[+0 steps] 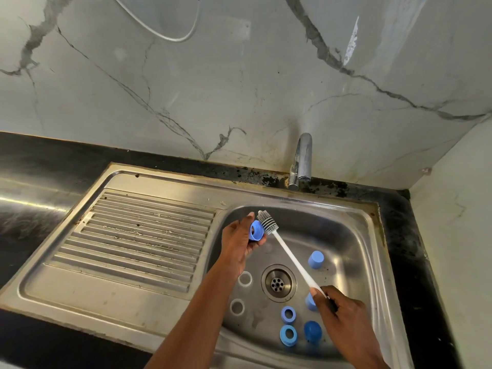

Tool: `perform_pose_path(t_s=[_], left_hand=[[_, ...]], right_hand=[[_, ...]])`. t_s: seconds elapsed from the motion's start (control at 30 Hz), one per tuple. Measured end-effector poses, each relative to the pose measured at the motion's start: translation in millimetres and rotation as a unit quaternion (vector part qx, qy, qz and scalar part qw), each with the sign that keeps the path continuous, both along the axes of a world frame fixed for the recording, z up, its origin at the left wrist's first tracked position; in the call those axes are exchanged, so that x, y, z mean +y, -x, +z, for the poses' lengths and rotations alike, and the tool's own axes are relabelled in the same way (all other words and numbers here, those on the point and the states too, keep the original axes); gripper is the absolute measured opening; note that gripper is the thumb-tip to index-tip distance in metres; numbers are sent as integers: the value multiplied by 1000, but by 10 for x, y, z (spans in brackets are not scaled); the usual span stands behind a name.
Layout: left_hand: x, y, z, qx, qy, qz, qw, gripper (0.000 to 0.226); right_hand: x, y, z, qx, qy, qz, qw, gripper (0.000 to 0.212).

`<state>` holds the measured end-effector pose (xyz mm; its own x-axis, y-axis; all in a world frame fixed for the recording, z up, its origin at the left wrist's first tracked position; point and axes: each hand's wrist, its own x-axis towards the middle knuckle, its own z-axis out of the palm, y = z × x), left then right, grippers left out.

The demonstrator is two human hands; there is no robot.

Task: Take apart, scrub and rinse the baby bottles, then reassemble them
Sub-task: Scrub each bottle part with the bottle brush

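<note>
Over the sink basin, my left hand grips a blue screw ring with its opening facing right. My right hand holds the white handle of a bottle brush, whose grey bristle head touches the ring's rim. On the basin floor lie two more blue rings, a light blue cap, a dark blue cap, another blue piece partly hidden by my right hand, and two clear bottles seen from above.
A chrome tap stands at the back of the sink with no water running. The drain sits mid-basin. A ribbed steel drainboard lies to the left, set in a black counter. Marbled wall behind and a side wall at right.
</note>
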<state>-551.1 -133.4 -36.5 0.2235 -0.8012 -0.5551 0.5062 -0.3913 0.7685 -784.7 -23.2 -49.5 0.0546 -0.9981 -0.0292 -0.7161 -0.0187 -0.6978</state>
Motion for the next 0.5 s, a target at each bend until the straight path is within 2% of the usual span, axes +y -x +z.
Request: perform_pose_path(t_s=[0.1, 0.2, 0.3, 0.4, 0.5], left_hand=[[80, -71, -30, 73, 6, 3, 997, 37], [167, -146, -84, 160, 14, -2, 987, 31], [224, -188, -110, 140, 41, -49, 988, 25], [206, -203, -70, 64, 71, -52, 994, 16], [157, -230, -6, 7, 93, -58, 994, 9]], right_hand=[[-3, -3, 39, -2, -1, -1, 1000, 42], [-4, 24, 62, 7, 12, 6, 1000, 34], [-4, 43, 165, 25, 13, 36, 999, 20], [-13, 85, 266, 30, 4, 48, 998, 22], [-44, 163, 286, 49, 43, 31, 997, 22]])
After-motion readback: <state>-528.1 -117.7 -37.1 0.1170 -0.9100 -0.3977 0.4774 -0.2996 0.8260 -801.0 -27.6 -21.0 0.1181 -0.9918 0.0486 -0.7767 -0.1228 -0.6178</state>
